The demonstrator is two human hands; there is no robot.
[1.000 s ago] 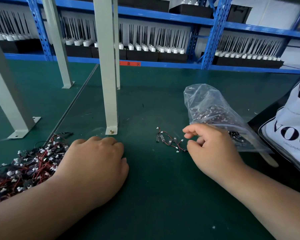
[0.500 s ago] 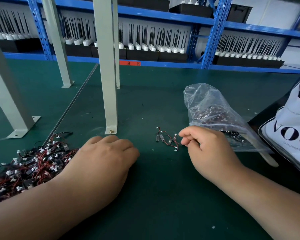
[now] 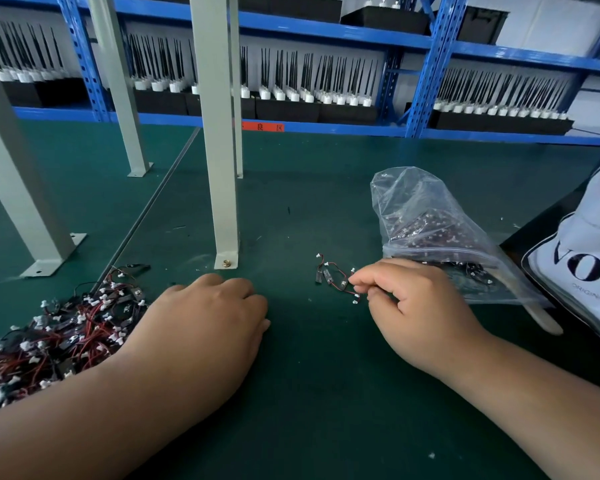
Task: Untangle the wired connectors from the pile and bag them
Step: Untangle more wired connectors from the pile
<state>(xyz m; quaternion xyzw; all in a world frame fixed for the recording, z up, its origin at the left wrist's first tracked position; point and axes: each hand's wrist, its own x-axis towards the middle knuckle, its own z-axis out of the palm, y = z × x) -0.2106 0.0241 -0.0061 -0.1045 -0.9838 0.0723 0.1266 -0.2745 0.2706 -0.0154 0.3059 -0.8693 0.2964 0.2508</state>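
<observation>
A tangled pile of wired connectors (image 3: 52, 337), red and black wires with white plugs, lies at the left on the green mat. My left hand (image 3: 208, 323) rests palm down beside the pile, fingers curled; what is under it is hidden. A small loose cluster of connectors (image 3: 333, 277) lies in the middle. My right hand (image 3: 413, 306) pinches the right end of that cluster between thumb and fingertips. Behind it lies a clear zip bag (image 3: 430, 233), partly filled with connectors, its mouth toward my right hand.
A grey steel post (image 3: 219, 150) bolted to the mat stands just behind my left hand; two more posts stand at the left. A white printed bag (image 3: 582, 268) lies at the right edge. Blue shelving (image 3: 326, 128) with trays of black antennas lines the back.
My left hand slid to the right, away from the pile. My right hand closed its fingers on the end of the small cluster of connectors.
</observation>
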